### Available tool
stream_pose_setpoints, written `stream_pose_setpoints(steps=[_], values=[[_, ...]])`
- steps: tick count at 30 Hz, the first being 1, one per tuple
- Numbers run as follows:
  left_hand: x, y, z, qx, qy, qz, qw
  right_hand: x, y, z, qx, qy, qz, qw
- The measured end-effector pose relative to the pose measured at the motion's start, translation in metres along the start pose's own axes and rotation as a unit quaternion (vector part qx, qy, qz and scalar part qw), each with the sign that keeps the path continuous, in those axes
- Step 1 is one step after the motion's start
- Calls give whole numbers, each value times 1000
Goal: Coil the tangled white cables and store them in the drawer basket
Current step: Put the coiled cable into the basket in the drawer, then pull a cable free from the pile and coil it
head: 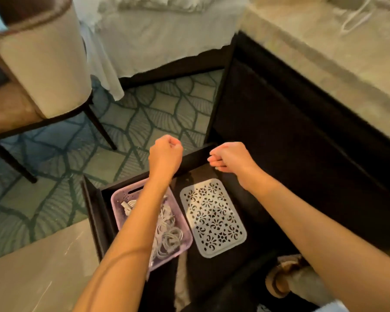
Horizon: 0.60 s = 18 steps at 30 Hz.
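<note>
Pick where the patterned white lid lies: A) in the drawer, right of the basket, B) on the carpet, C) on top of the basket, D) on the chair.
A: the lid lies flat in the drawer beside the basket, which stands uncovered with cables inside.

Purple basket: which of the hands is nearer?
Left. The left hand is just past the far rim of the purple basket, forearm over it; the right hand is farther right, beyond the white lid.
</note>
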<state>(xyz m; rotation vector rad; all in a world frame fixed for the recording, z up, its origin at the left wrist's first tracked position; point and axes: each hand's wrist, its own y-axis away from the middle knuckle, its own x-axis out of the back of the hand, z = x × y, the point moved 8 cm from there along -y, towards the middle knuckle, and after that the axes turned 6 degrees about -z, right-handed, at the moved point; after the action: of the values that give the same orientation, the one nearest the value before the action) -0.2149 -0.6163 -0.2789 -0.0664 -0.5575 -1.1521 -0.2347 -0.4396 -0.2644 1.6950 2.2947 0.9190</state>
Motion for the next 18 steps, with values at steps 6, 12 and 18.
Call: stream_pose_setpoints(steps=[6,12,18], values=[[-1,57,164,-176,-34,-9,984,92,110,-76,157,-12,113,981],[-30,131,275,-301,-26,-51,952,172,210,-103,247,-74,179,949],[-114,215,348,-398,-30,-162,902,268,289,-77,267,-104,263,921]])
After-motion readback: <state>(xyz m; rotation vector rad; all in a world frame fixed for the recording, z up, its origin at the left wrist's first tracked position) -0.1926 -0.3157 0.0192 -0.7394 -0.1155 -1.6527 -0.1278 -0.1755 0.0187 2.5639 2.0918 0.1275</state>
